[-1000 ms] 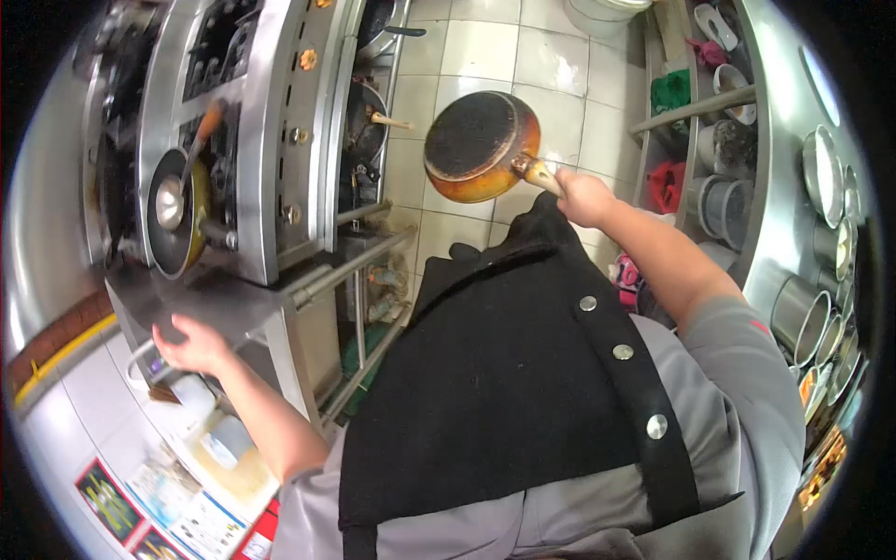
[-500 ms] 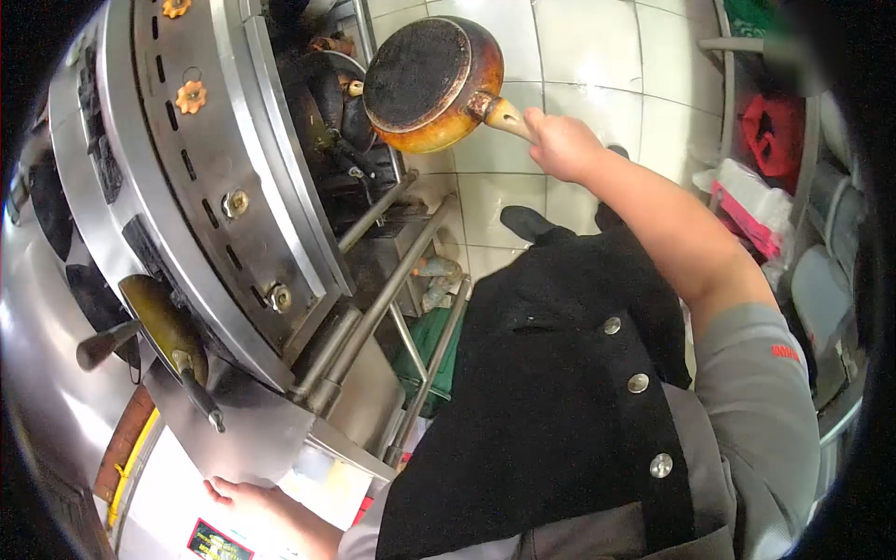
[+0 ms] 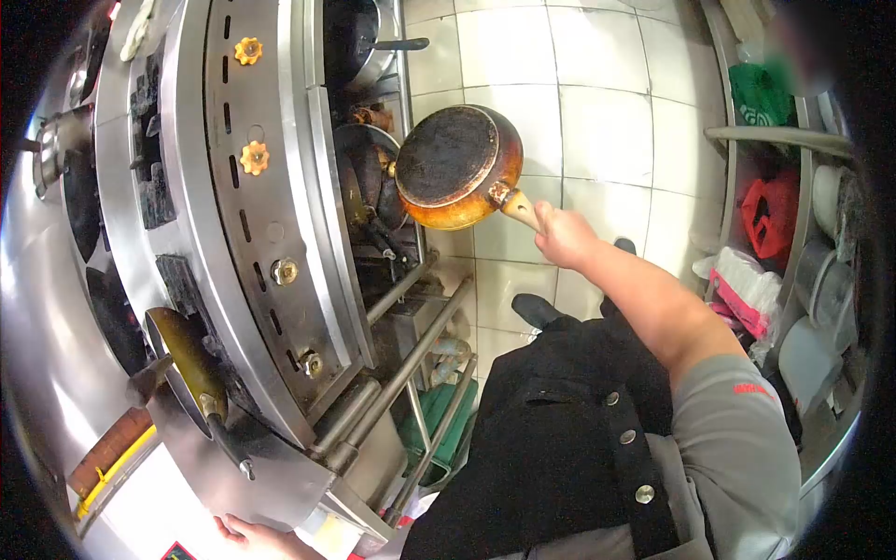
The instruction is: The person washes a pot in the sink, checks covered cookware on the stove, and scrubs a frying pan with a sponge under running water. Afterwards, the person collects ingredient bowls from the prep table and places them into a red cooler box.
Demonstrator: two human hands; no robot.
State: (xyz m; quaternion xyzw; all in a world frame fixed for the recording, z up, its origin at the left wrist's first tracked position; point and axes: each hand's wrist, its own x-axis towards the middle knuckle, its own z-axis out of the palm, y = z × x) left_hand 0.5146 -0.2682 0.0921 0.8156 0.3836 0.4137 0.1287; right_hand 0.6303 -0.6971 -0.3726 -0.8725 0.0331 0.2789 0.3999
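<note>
Nearest the camera, the person's black apron (image 3: 551, 467) and grey sleeve (image 3: 737, 439) filled the lower right. At the very bottom edge, the left hand (image 3: 257, 539) lay against the near corner of the steel stove (image 3: 280, 187); only part of it showed, so whether its grip was open or closed could not be told. It held nothing visible.

Just beyond it, on the stove's near burner, a small yellow-lined pan (image 3: 187, 369) sat with its dark handle pointing toward the person.

Farther out, the right arm stretched forward and to the left. The right hand (image 3: 563, 233) had its grip closed around the pale handle of a frying pan (image 3: 457, 168). The pan lay up and to the left of that hand, its long axis running from the hand diagonally toward the stove front. It was tipped so its blackened underside faced the camera, hanging in the air over the white tiled floor (image 3: 597, 103) and just beside the rack of dark pans (image 3: 369, 187) under the stove. The right hand was the only hand near it; the left was well apart.

At the far right stood shelves (image 3: 775, 140) with red and green bags.
</note>
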